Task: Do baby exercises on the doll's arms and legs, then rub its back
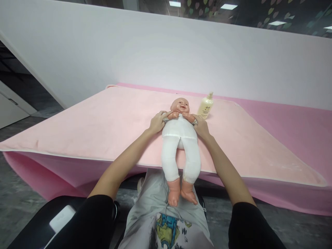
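A baby doll (179,131) with a white cloth body lies on its back on a pale pink blanket (116,121). Its head points to the wall, and its legs hang over the table's near edge above my lap. My left hand (157,122) is closed round the doll's arm on the left. On the other side, my right hand (201,126) grips the doll's other arm. Both doll hands rest near its chest. A pale yellow pump bottle (205,106) stands just beyond my right hand, by the doll's head.
A white wall (166,52) rises behind the table, with dark glass above it. Darker pink cloth (298,128) shows at the right under the blanket. At the lower left, a white device (62,218) lies on a black surface.
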`<state>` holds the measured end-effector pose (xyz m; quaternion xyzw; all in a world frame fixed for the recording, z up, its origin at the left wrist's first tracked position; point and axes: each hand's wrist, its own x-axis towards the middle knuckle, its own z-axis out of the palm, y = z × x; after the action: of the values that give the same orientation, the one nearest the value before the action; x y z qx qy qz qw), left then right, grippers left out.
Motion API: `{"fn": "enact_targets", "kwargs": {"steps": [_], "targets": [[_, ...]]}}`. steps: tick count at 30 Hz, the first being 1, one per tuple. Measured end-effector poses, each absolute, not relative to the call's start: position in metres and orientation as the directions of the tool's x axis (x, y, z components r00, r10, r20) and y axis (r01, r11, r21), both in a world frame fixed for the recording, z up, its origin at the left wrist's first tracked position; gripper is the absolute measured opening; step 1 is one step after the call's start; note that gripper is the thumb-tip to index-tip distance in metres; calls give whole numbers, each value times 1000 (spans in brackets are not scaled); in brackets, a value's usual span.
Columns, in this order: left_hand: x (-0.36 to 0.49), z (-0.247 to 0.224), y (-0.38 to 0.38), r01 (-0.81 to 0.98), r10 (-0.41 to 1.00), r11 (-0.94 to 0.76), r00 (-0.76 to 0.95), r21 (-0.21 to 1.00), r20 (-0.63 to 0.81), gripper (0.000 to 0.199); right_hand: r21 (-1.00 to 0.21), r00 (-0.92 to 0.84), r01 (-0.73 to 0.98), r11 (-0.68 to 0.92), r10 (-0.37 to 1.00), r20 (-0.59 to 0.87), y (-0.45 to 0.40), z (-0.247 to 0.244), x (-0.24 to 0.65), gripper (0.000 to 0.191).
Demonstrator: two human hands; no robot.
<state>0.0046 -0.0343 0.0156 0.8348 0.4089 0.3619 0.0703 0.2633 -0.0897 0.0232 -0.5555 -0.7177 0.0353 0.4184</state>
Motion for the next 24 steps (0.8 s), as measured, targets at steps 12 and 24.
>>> {"fn": "enact_targets", "kwargs": {"steps": [12,24], "targets": [[5,16,-35,625,731,-659,404,417,549,60,-513,-28,772,377,825,565,-94,28,260,40],[6,16,-35,628,737,-654,402,422,544,61,-500,-36,782,372,828,559,-89,22,265,40]]}}
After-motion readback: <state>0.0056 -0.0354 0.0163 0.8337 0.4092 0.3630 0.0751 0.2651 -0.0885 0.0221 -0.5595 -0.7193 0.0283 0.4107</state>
